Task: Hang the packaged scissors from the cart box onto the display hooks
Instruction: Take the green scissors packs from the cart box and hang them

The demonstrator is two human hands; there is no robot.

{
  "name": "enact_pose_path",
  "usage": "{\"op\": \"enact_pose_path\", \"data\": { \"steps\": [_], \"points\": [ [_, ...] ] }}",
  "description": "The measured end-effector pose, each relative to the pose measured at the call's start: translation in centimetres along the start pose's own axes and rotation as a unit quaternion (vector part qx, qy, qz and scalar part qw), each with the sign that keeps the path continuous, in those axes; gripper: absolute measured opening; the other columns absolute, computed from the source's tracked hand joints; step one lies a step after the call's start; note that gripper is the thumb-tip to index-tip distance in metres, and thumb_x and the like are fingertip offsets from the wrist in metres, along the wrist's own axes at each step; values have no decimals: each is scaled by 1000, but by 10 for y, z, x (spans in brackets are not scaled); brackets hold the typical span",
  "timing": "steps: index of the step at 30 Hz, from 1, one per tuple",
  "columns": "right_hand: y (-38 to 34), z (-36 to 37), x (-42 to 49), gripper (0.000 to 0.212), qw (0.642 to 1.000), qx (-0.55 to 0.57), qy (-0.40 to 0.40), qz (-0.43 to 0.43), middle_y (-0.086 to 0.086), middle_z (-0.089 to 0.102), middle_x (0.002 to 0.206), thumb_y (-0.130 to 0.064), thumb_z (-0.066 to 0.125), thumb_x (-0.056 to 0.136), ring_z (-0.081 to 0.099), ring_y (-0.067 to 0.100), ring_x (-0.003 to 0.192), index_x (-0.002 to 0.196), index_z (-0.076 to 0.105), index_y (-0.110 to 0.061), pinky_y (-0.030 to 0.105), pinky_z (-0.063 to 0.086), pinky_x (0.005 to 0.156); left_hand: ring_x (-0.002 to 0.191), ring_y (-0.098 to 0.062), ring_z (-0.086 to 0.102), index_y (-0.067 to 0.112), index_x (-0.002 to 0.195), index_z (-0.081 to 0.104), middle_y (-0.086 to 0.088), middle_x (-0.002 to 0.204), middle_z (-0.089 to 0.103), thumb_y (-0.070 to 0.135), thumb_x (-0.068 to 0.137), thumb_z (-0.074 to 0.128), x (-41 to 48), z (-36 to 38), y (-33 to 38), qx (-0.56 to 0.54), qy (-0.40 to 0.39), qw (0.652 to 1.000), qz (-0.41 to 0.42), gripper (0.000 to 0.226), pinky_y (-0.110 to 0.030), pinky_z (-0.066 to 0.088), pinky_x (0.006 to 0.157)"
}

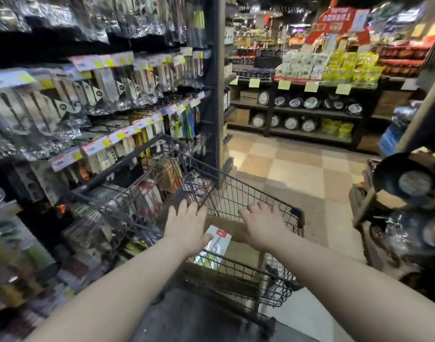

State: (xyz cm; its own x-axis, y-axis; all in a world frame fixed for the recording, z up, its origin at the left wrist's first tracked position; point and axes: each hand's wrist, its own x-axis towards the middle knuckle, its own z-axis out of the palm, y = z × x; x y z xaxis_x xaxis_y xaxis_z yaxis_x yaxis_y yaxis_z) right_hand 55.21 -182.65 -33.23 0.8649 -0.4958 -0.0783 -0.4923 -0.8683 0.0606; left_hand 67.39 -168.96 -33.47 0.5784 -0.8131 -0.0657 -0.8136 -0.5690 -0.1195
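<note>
1. Head view: I see the left hand (186, 225) over the near-left part of the cart (273, 202), fingers straight and spread, gripping nothing.
2. The right hand (263, 223) is over the cart's right part, also flat and empty.
3. The packaged scissors (215, 240) lie in the cardboard box (243, 254) inside the cart, partly under the left hand; I can't tell if they touch.
4. The display hooks (112, 95) are left of the cart.
</note>
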Motion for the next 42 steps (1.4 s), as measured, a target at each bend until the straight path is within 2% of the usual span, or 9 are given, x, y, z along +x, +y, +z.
{"op": "enact_pose_path", "data": {
  "steps": [5, 9, 13, 15, 19, 24, 30, 34, 42],
  "points": [
    [19, 23, 31, 53, 999, -4, -32, 31, 9, 36, 147, -32, 49, 90, 27, 31, 138, 140, 34, -20, 53, 20, 112, 146, -32, 16, 15, 151, 19, -9, 157, 23, 55, 92, 46, 52, 28, 2, -7, -31, 999, 41, 76, -49, 19, 117],
    [31, 41, 76, 57, 996, -21, -64, 65, 10, 35, 147, -32, 50, 90, 26, 32, 139, 142, 29, -19, 51, 23, 110, 146, -32, 17, 16, 152, 18, -10, 158, 21, 56, 91, 48, 106, 54, -9, -15, -59, 996, 70, 78, -46, 19, 118],
    [30, 56, 129, 59, 990, -17, -108, 93, 11, 34, 147, -31, 51, 89, 26, 33, 139, 143, 29, -19, 53, 22, 110, 142, -31, 24, 15, 151, 20, -10, 154, 29, 55, 90, 49, 161, 79, -37, -35, -85, 992, 91, 78, -42, 22, 118],
    [24, 67, 153, 55, 987, -1, -125, 105, 10, 38, 145, -32, 51, 89, 29, 33, 137, 140, 33, -19, 53, 23, 111, 141, -30, 26, 15, 151, 20, -9, 152, 30, 55, 91, 48, 184, 90, -55, -37, -107, 989, 96, 78, -40, 22, 117],
    [14, 93, 188, 59, 980, 17, -162, 117, 9, 37, 147, -40, 48, 92, 28, 31, 138, 144, 29, -19, 55, 19, 112, 137, -30, 33, 15, 149, 24, -9, 148, 37, 55, 90, 51, 226, 116, -87, -29, -140, 985, 92, 77, -39, 27, 115],
    [13, 132, 213, 56, 964, 52, -221, 138, 9, 37, 147, -41, 47, 92, 28, 31, 139, 142, 34, -20, 53, 19, 114, 138, -31, 32, 14, 147, 28, -11, 148, 38, 55, 89, 53, 256, 155, -93, -26, -196, 976, 95, 75, -39, 28, 114],
    [21, 185, 247, 54, 948, 55, -290, 122, 10, 41, 143, -39, 50, 88, 34, 32, 133, 137, 39, -18, 52, 28, 108, 137, -30, 34, 16, 151, 21, -9, 149, 38, 56, 88, 53, 282, 198, -79, -50, -252, 962, 87, 81, -41, 30, 114],
    [24, 220, 274, 51, 936, 77, -328, 106, 9, 42, 141, -31, 52, 86, 33, 33, 133, 135, 40, -20, 54, 28, 108, 136, -29, 35, 17, 147, 29, -9, 146, 40, 56, 90, 49, 299, 227, -75, -49, -289, 954, 72, 72, -41, 32, 112],
    [29, 285, 321, 48, 906, 140, -390, 93, 11, 42, 138, -28, 51, 90, 37, 32, 130, 135, 38, -17, 46, 30, 105, 123, -29, 46, 16, 133, 41, -10, 133, 48, 48, 89, 54, 337, 293, -59, -86, -339, 936, 45, 55, -40, 40, 99]
  ]
}}
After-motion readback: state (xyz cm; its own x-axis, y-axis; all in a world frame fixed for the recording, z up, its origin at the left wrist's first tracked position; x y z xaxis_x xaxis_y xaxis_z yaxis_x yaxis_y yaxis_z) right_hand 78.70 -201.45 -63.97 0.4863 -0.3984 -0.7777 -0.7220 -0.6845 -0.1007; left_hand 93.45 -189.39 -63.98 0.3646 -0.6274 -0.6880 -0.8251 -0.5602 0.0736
